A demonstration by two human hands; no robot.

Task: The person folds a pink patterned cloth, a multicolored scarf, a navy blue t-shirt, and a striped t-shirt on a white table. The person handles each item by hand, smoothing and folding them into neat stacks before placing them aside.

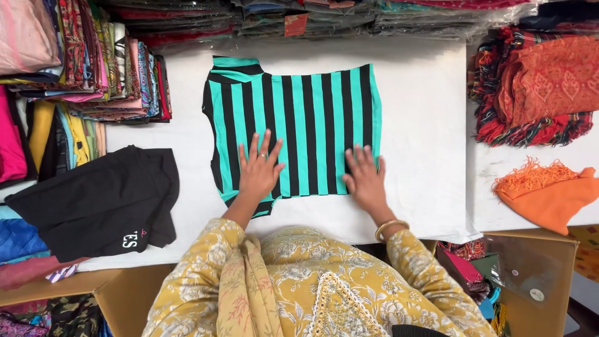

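Teal-striped shirt (299,118) lies flat beneath both hands (312,175).

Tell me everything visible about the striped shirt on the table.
The striped shirt is a soft knit-looking garment with teal and black stripes running away from the person. It lies flat on the white table, partly folded into a rough rectangle, its collar at the far left corner. The left hand presses flat on its near left part, and the right hand presses on its near right edge. Nothing else touches it.

Bright, even overhead light, soft shadows under both hands, sharp focus, slight wide-angle bending at edges
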